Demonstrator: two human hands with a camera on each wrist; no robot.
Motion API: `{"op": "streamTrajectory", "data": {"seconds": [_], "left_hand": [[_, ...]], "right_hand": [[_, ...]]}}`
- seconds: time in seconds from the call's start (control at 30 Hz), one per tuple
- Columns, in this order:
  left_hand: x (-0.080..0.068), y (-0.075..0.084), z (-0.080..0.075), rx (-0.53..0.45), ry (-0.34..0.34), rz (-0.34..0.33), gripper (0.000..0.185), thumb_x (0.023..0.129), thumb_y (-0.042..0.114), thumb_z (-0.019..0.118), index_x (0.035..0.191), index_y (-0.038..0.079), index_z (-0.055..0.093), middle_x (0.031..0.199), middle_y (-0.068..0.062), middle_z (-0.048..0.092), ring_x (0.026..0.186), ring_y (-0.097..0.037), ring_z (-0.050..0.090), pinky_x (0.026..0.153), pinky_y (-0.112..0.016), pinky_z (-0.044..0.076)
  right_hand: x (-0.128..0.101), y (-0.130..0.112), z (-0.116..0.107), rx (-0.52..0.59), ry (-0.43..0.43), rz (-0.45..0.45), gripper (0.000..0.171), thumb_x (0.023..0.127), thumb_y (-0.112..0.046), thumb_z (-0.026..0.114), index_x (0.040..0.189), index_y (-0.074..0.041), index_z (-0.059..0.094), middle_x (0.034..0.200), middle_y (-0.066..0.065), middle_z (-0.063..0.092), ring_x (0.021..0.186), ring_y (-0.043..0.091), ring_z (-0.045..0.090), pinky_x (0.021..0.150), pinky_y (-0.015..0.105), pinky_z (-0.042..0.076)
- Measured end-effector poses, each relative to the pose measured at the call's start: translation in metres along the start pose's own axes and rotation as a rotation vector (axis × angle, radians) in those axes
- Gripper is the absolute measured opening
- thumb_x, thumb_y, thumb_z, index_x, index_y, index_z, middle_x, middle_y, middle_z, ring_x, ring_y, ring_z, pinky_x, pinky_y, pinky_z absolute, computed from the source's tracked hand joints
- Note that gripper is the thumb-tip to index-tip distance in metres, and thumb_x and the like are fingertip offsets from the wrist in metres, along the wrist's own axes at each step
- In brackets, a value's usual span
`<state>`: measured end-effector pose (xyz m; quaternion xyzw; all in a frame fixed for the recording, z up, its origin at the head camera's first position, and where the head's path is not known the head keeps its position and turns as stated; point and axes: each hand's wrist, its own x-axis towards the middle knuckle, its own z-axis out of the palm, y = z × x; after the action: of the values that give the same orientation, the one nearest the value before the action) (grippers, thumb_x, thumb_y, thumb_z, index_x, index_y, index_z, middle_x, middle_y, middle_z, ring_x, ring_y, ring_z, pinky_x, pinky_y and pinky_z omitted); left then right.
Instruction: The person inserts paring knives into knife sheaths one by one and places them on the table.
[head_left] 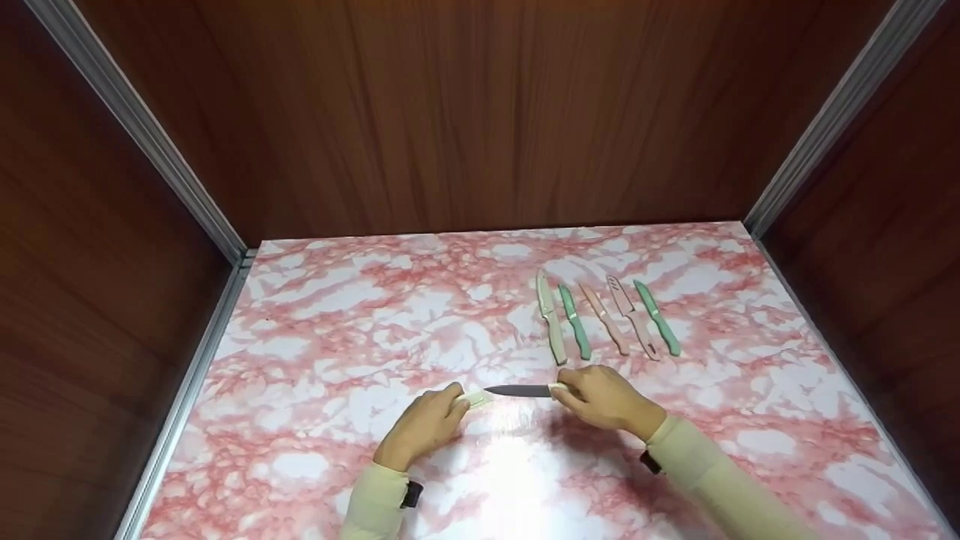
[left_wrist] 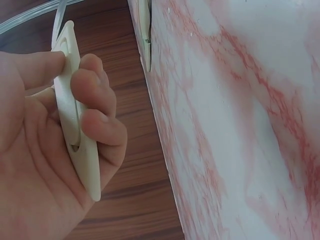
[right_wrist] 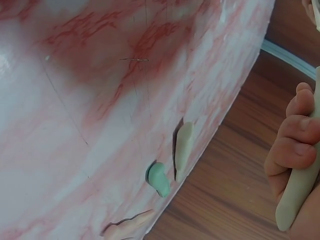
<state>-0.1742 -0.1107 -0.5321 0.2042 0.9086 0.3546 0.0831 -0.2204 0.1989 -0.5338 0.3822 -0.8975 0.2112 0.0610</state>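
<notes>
My left hand (head_left: 421, 426) grips a cream knife sheath (left_wrist: 76, 112), its thumb on one face and the fingertips on the other. In my right hand (head_left: 606, 397) is a knife (head_left: 519, 391) with a dark blade, its cream handle (right_wrist: 299, 197) wrapped by the fingers. The blade points left, and its tip is right at the end of the sheath in the head view. Both things are held low over the front middle of the table.
Several sheathed knives lie side by side beyond my right hand: a cream knife (head_left: 555, 334), a green knife (head_left: 577, 330), a peach knife (head_left: 611, 328), a pink knife (head_left: 639, 328) and another green knife (head_left: 660, 321). Brown wood-grain panels (head_left: 480, 120) enclose the marbled table (head_left: 360, 315).
</notes>
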Motion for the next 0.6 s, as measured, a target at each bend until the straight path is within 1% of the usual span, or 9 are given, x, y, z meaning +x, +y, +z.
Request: {"op": "streamTrajectory", "data": {"seconds": [0.1, 0.2, 0.27, 0.5, 0.6], "left_hand": [[-0.0002, 0.0001, -0.0007, -0.001, 0.002, 0.000, 0.018, 0.101, 0.025, 0.042, 0.087, 0.015, 0.048, 0.063, 0.009, 0.043, 0.051, -0.006, 0.039, 0.050, -0.023, 0.034], [-0.0005, 0.0005, -0.0010, -0.001, 0.004, -0.003, 0.018, 0.101, 0.025, 0.042, 0.087, 0.015, 0.048, 0.063, 0.009, 0.043, 0.052, -0.006, 0.039, 0.051, -0.023, 0.034], [-0.0006, 0.0006, -0.0012, 0.005, 0.010, -0.003, 0.019, 0.101, 0.025, 0.042, 0.086, 0.015, 0.047, 0.063, 0.009, 0.042, 0.052, -0.006, 0.039, 0.051, -0.023, 0.034], [-0.0037, -0.0009, -0.0009, -0.049, -0.011, -0.008, 0.020, 0.101, 0.023, 0.041, 0.086, 0.011, 0.046, 0.062, 0.008, 0.037, 0.049, -0.005, 0.033, 0.047, -0.021, 0.031], [-0.0038, -0.0009, -0.0015, -0.039, -0.004, -0.017, 0.020, 0.101, 0.023, 0.041, 0.086, 0.012, 0.046, 0.063, 0.008, 0.037, 0.050, -0.005, 0.033, 0.048, -0.021, 0.031]], "right_hand": [[0.0004, -0.0001, 0.0005, -0.004, 0.006, -0.016, 0.030, 0.097, -0.033, 0.053, 0.071, -0.021, 0.046, 0.056, -0.015, 0.030, 0.050, 0.003, 0.032, 0.051, 0.025, 0.032], [0.0004, -0.0002, 0.0012, -0.005, 0.010, -0.026, 0.030, 0.096, -0.033, 0.054, 0.070, -0.021, 0.045, 0.056, -0.015, 0.029, 0.049, 0.003, 0.031, 0.050, 0.024, 0.031], [0.0005, -0.0004, 0.0011, -0.008, 0.014, -0.029, 0.030, 0.096, -0.033, 0.054, 0.070, -0.021, 0.045, 0.056, -0.015, 0.029, 0.049, 0.003, 0.030, 0.050, 0.025, 0.031], [0.0005, 0.0001, 0.0011, 0.023, 0.004, -0.015, 0.029, 0.097, -0.032, 0.052, 0.071, -0.021, 0.046, 0.055, -0.016, 0.030, 0.048, 0.002, 0.031, 0.049, 0.024, 0.031], [0.0006, 0.0007, 0.0016, 0.020, -0.003, -0.006, 0.029, 0.097, -0.033, 0.052, 0.071, -0.022, 0.046, 0.055, -0.016, 0.031, 0.049, 0.003, 0.033, 0.050, 0.025, 0.032]]}}
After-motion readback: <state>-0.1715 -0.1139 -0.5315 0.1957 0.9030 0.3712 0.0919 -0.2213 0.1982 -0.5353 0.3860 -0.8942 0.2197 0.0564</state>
